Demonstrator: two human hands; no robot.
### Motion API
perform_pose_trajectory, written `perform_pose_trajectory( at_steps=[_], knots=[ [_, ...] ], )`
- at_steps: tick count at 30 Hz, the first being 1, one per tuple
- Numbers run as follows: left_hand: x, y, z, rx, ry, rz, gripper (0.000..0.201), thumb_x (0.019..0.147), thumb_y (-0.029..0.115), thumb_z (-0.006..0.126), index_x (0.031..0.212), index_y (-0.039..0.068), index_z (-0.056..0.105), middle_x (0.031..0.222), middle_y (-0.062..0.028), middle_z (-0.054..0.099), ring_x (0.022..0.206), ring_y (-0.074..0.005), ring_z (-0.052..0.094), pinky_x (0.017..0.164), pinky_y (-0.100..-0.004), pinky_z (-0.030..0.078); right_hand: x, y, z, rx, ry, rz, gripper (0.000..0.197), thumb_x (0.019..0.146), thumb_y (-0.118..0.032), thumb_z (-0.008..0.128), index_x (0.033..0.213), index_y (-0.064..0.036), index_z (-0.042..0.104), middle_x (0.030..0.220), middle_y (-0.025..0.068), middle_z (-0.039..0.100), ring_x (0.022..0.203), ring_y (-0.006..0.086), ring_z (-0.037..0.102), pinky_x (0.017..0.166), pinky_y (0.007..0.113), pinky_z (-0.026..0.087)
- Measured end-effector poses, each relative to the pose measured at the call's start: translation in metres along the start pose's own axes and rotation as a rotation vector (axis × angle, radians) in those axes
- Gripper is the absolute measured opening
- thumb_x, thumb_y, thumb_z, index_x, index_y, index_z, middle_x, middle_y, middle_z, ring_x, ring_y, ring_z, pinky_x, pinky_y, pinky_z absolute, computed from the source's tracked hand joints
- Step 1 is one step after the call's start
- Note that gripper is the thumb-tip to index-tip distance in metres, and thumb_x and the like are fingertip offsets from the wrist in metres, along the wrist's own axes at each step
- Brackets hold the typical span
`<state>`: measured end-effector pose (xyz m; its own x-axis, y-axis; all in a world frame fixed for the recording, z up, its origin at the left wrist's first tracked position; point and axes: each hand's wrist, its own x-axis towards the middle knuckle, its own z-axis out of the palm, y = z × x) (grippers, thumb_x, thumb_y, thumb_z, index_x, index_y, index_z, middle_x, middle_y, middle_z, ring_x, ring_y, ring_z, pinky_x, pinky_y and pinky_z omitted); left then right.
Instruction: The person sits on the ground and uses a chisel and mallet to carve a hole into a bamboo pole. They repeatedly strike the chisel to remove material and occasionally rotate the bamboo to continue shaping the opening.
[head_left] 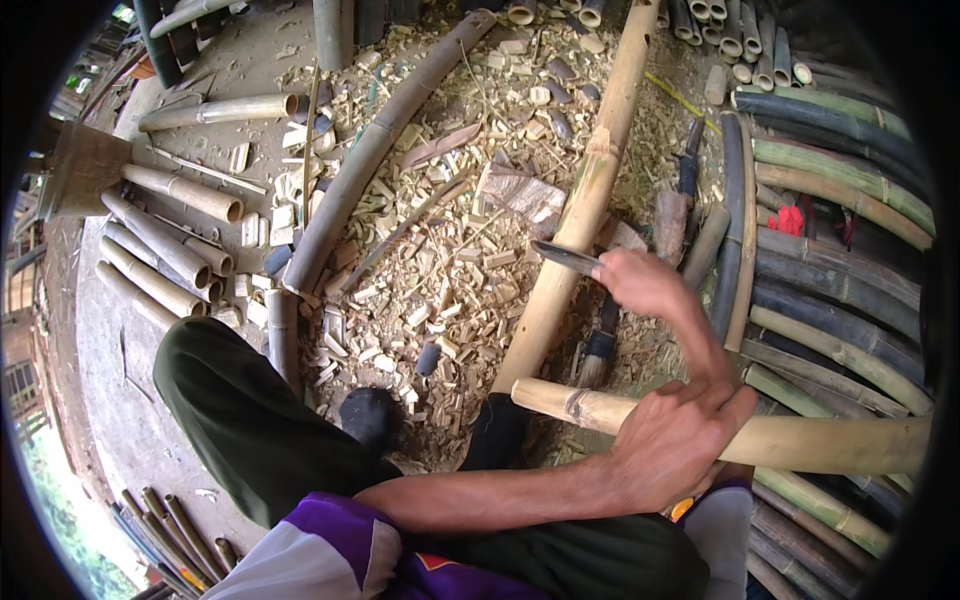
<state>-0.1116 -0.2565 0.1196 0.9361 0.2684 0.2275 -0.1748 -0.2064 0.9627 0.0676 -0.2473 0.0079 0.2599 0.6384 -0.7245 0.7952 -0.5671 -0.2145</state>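
My right hand [645, 282] is closed round the handle of a knife [565, 257]. Its dark blade points left and lies across a long, peeled bamboo pole [590, 185]; whether it touches the pole I cannot tell. That pole slants from the top of the view down toward my feet. Nearer to me, my left hand [668, 432] is wrapped over a second pale bamboo pole [830, 443], which runs out to the right edge. The left forearm reaches across my lap, and my right forearm passes behind the left hand.
Wood chips [470, 300] cover the ground between my feet. A grey bamboo pole [390, 120] lies left of them, with short bamboo pieces [190, 195] farther left. Stacked bamboo [840, 270] fills the right side. A brush [598, 350] and a mallet-like wooden piece [668, 225] lie beside the peeled pole.
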Motion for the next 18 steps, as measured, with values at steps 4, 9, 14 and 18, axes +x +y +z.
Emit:
perform_pose_trajectory(
  at_steps=[4,9,14,18],
  knots=[
    [0.001,0.0,0.0,-0.019,0.001,-0.017,0.05,0.06,0.004,0.076,0.103,0.001,0.05,0.089,-0.0148,0.059,0.087,-0.0357,0.064,0.072,-0.0456,0.053,-0.001,-0.01,-0.023,0.195,-0.387,0.165,0.033,0.105,-0.025,0.045,0.099,0.0025,0.063,0.058,0.0091,0.059,0.043,0.0171,0.057,0.037,0.035,0.047],
    [0.0,-0.004,0.0,-0.013,0.028,-0.044,0.049,0.061,0.003,0.074,0.103,0.0,0.05,0.088,-0.0153,0.059,0.086,-0.0362,0.064,0.072,-0.0466,0.053,-0.01,-0.023,-0.009,-0.086,-0.109,0.04,0.032,0.103,-0.023,0.049,0.098,0.004,0.066,0.073,0.017,0.069,0.064,0.0263,0.069,0.06,0.042,0.056],
    [-0.002,-0.002,0.0,-0.045,-0.001,-0.088,0.048,0.062,0.004,0.075,0.103,0.001,0.051,0.089,-0.0152,0.059,0.087,-0.036,0.064,0.072,-0.0463,0.053,-0.008,-0.034,-0.014,-0.145,-0.084,0.024,0.032,0.099,-0.024,0.054,0.103,0.0035,0.069,0.098,0.0267,0.07,0.094,0.043,0.069,0.082,0.051,0.055],
    [-0.004,-0.002,-0.006,-0.035,0.001,-0.071,0.048,0.062,0.004,0.075,0.104,0.001,0.051,0.089,-0.0148,0.059,0.088,-0.0355,0.065,0.074,-0.0454,0.053,-0.017,-0.027,0.001,-0.204,0.042,-0.113,0.025,0.099,-0.02,0.055,0.099,0.0015,0.066,0.089,0.0274,0.069,0.091,0.0439,0.068,0.081,0.053,0.053]
  ],
)
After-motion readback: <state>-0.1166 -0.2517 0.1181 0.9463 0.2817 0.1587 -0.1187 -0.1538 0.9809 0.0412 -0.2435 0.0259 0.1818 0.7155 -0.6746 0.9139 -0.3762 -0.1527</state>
